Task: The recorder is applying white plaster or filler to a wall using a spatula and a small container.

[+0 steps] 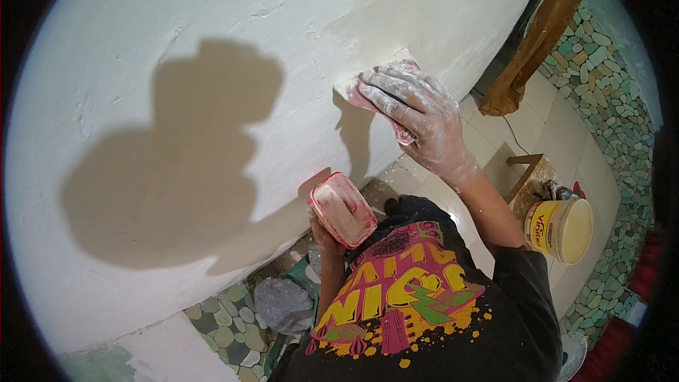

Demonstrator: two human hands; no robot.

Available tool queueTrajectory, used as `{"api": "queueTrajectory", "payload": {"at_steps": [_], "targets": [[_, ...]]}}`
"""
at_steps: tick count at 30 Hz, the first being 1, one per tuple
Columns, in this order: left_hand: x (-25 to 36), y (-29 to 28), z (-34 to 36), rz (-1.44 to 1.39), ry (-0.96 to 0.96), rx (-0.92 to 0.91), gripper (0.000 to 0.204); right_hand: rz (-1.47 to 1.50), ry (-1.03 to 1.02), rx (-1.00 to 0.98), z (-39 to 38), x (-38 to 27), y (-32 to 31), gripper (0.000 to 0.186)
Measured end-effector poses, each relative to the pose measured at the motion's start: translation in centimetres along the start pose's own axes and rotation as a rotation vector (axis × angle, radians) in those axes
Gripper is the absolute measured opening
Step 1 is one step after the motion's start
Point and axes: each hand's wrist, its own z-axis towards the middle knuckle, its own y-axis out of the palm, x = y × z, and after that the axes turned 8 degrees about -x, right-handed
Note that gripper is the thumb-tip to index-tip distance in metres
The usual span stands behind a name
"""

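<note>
My right hand [417,117], coated in white powder, grips a pinkish, paste-smeared flat pad or spreader [356,99] pressed against the off-white wall [262,0], beside a damp-looking beige patch. Lower and nearer my body, my left hand [327,237] holds a red-rimmed plastic container [343,210] with pale paste smeared inside it, close to the wall. The underside of the pad and some of my fingertips are hidden.
A wooden post [537,28] stands at upper right. A yellow bucket [569,233] rests by a wooden stool [525,177] with a cable nearby. Below are a tiled floor [580,141], pebble tiling [594,49] and a grey round object [283,304] at the wall's foot.
</note>
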Motion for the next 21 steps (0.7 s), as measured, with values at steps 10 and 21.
{"api": "queueTrajectory", "payload": {"at_steps": [10, 21], "targets": [[-0.1, -0.4, 0.6, 0.029, 0.012, -0.014, 0.073, 0.074, 0.218, 0.337, 4.1, 2.5, -4.0, 0.046], [0.0, -0.2, 0.6, 0.102, 0.001, -0.063, 0.074, 0.105, 0.08, 0.142, 2.2, -0.2, -2.8, 0.047]]}}
